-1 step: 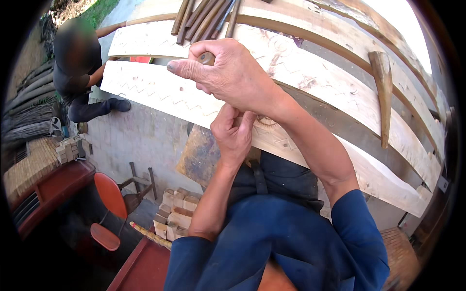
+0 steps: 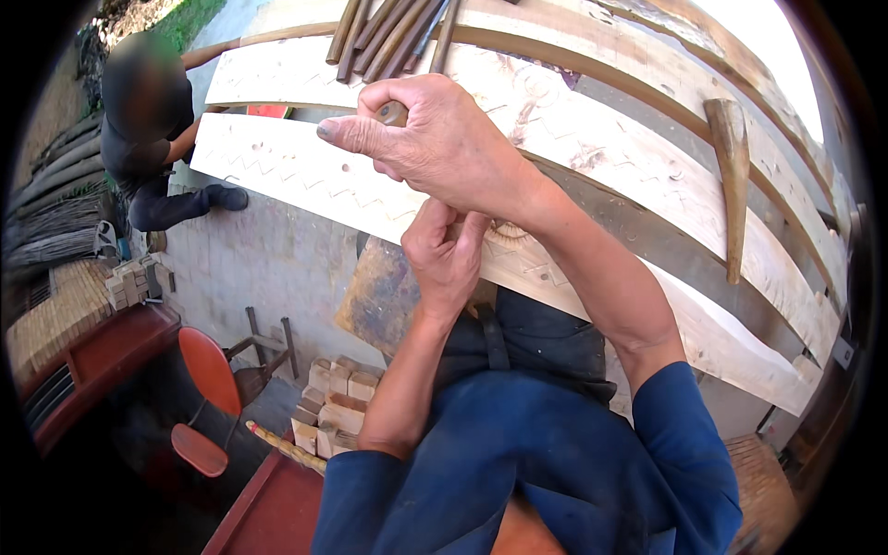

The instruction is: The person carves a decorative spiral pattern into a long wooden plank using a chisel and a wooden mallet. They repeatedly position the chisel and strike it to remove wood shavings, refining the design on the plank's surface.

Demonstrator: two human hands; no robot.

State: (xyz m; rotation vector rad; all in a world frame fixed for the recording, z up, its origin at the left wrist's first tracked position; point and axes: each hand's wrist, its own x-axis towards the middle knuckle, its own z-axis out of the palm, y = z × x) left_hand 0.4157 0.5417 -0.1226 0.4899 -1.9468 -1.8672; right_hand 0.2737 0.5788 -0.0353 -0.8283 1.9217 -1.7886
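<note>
My right hand (image 2: 439,139) is closed round the wooden handle of a carving chisel (image 2: 393,113); only the round butt end shows above the fist. Just below it, my left hand (image 2: 442,254) is curled shut where the chisel's lower part runs, its thumb against the fingers. The blade and its tip are hidden by my hands. Under both hands lies a pale wooden board (image 2: 305,176) with zigzag lines and small round marks cut into it. A carved fan-like pattern (image 2: 507,233) shows beside my right wrist.
Several wooden tool handles (image 2: 393,37) lie bundled on the second board (image 2: 268,74). A tapered wooden mallet (image 2: 729,176) rests across the boards at right. Another person (image 2: 143,120) sits at the far left end. A red chair (image 2: 211,370) and wood blocks (image 2: 338,407) stand below left.
</note>
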